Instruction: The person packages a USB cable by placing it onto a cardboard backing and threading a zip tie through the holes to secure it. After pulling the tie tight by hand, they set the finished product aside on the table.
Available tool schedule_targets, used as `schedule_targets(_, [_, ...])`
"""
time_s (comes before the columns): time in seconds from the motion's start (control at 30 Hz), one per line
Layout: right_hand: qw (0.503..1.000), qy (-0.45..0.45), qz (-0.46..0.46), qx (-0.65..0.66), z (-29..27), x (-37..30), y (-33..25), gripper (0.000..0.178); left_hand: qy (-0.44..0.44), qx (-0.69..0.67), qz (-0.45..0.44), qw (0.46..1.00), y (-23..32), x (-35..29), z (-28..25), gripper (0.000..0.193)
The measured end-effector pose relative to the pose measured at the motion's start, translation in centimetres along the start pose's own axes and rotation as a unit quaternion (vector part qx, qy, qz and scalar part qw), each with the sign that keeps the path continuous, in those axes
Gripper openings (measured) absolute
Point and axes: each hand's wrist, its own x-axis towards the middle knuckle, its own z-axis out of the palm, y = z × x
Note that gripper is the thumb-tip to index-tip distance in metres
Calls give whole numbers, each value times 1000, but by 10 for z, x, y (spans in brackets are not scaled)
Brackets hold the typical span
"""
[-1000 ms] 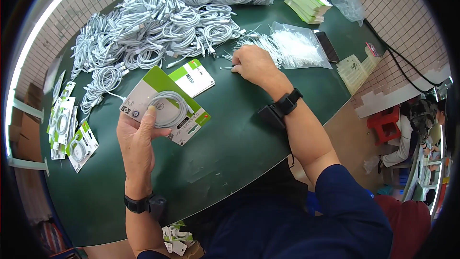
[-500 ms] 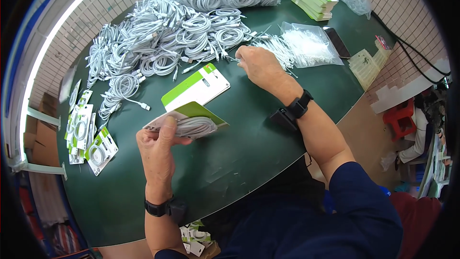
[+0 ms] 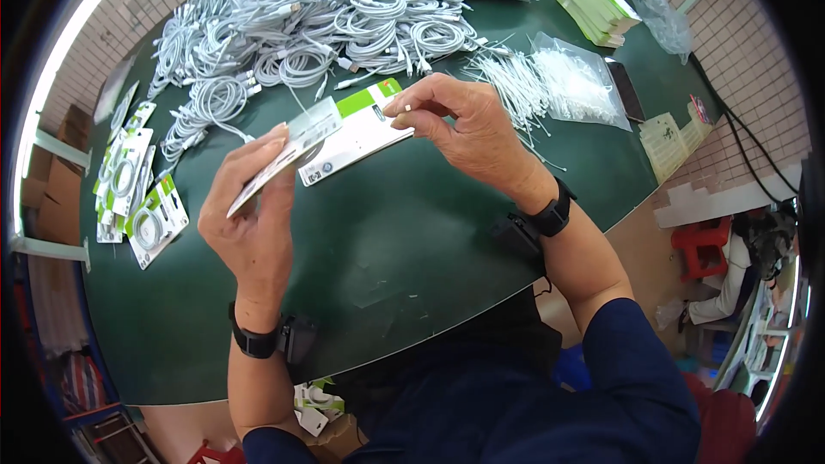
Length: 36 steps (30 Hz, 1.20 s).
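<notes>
My left hand [image 3: 247, 228] is closed on a folded green and white packaging card [image 3: 315, 126], tilted up over the table. The grey-white cable coil in its fold is mostly hidden from this angle. My right hand [image 3: 468, 125] pinches a thin white cable tie [image 3: 407, 109] between thumb and fingertips, only a small end of it showing. Beneath and behind the held card, a flat green and white card [image 3: 357, 139] lies on the green table [image 3: 387, 266]. My right fingertips are over that card's right end.
A big heap of coiled grey-white cables [image 3: 284, 26] covers the far left. Loose cable ties [image 3: 513, 82], a bag of ties [image 3: 580, 86], a dark phone [image 3: 626, 90] and card stacks [image 3: 595, 9] sit far right. Carded cables [image 3: 155, 219] lie at left.
My right hand has come left from the tie pile to the cards with a cable tie. My left hand has moved left and turned the folded card steeper, hiding the coil.
</notes>
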Motion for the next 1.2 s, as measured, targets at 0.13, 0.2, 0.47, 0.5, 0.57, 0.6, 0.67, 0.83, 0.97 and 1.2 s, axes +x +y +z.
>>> schedule_targets(0.13, [993, -27, -106, -34, 5, 1, -1, 7, -20, 42, 20, 999, -4, 3, 2, 20])
schedule_targets(0.2, [980, -38, -185, -55, 6, 3, -4, 7, -17, 30, 53, 998, -11, 4, 2, 22])
schedule_targets(0.47, [997, -16, -56, -58, 12, -8, -2, 6, -37, 76, 125, 989, -24, 2, 5, 28])
schedule_targets(0.5, [997, -12, -61, -54, 12, -8, -3, 6, -41, 83, 135, 986, -24, 2, 5, 29])
schedule_targets(0.57, [993, 27, -65, -95, 11, -9, -4, 4, -47, 97, 154, 982, -23, 2, 9, 30])
schedule_targets(0.6, [990, 46, -65, -115, 10, -11, -4, 4, -50, 104, 167, 979, -21, 0, 11, 31])
schedule_targets(0.67, [989, 56, -85, -107, 9, -11, -1, 4, -57, 116, 179, 975, -19, -1, 11, 32])
schedule_targets(0.83, [978, 74, -169, -99, 5, -7, -10, 7, -71, 131, 229, 962, -23, 1, 13, 34])
schedule_targets(0.97, [979, 74, -190, -22, 8, -14, -19, 9, -71, 128, 236, 961, -22, 1, 13, 33])
schedule_targets(1.2, [975, 11, -186, 120, 20, -26, -35, 11, -76, 134, 246, 957, -20, 0, 12, 31])
